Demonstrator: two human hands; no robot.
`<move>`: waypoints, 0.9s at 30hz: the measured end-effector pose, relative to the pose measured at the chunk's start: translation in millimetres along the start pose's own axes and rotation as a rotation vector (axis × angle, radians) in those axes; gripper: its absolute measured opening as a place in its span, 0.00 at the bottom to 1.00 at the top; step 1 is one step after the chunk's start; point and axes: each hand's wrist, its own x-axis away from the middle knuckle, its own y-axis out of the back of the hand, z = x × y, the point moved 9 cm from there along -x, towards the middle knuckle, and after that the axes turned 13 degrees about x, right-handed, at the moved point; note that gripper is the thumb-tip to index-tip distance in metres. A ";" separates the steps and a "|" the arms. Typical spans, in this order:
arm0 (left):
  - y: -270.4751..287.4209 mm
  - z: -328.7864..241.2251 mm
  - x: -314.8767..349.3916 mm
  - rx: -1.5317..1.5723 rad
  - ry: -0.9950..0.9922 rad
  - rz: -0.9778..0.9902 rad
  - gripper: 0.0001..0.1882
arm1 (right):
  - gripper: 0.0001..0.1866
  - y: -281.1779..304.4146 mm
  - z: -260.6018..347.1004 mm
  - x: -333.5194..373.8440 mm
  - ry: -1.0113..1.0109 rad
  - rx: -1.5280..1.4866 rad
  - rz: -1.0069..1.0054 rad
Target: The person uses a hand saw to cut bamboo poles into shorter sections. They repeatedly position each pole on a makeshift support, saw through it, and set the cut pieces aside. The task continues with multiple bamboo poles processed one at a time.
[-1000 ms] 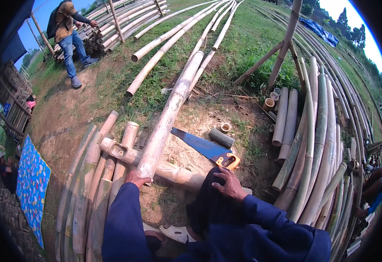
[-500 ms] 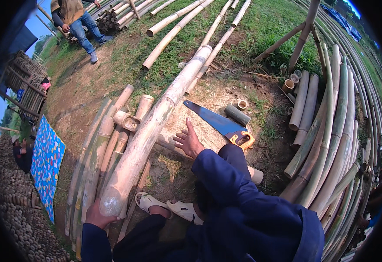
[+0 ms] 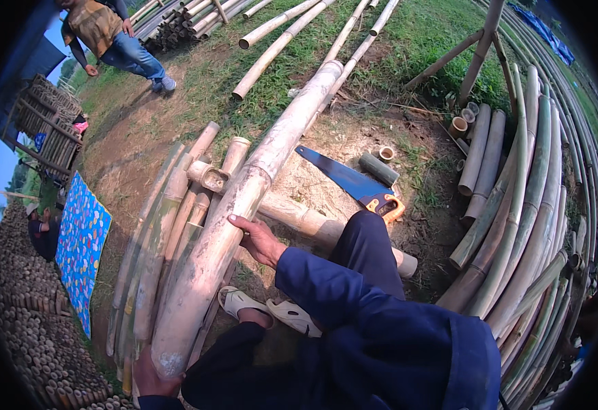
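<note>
Drawn nearer, the bamboo pole point(image 3: 246, 186) touches both hands point(image 3: 153, 376) point(image 3: 263, 244).

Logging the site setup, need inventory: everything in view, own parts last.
thick bamboo pole: 1, pale tan, centre
bamboo log: 1, tan, crosswise under pole
handsaw: 1, blue blade, orange-black handle, ground
offcuts: 2, grey-green and tan, beside saw
left poles: several, tan-green
right poles: many, tan-green
grass poles: several, tan, top
bamboo pile: many, brown, lower left
patterned sheet: 1, blue, left
tarp: 1, blue, upper right
people: at least 2, left
sandals: 2, cream, worn
left hand: 1, bare, pole's near end
right hand: 1, bare, pole's side
</note>
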 end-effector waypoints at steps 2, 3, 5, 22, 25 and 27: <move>-0.9 39.7 11.0 -0.027 -0.125 -0.046 0.47 | 0.37 -2.8 -2.8 22.3 0.019 0.021 0.003; -5.7 65.6 20.2 -0.012 -0.027 0.035 0.51 | 0.38 0.0 -6.2 34.2 0.024 0.044 0.002; 0.4 105.8 38.3 -0.122 -0.036 0.070 0.56 | 0.45 -13.0 7.3 68.8 0.081 0.126 0.025; -127.4 -336.9 -22.6 0.197 -0.900 0.488 0.42 | 0.53 206.5 338.9 387.6 0.578 0.500 -1.024; -188.9 -399.8 -5.6 0.333 -0.726 0.804 0.43 | 0.50 270.4 391.4 456.9 0.527 0.555 -1.314; -235.1 -432.5 6.9 0.422 -0.758 0.960 0.44 | 0.49 276.7 422.3 490.2 0.556 0.600 -1.429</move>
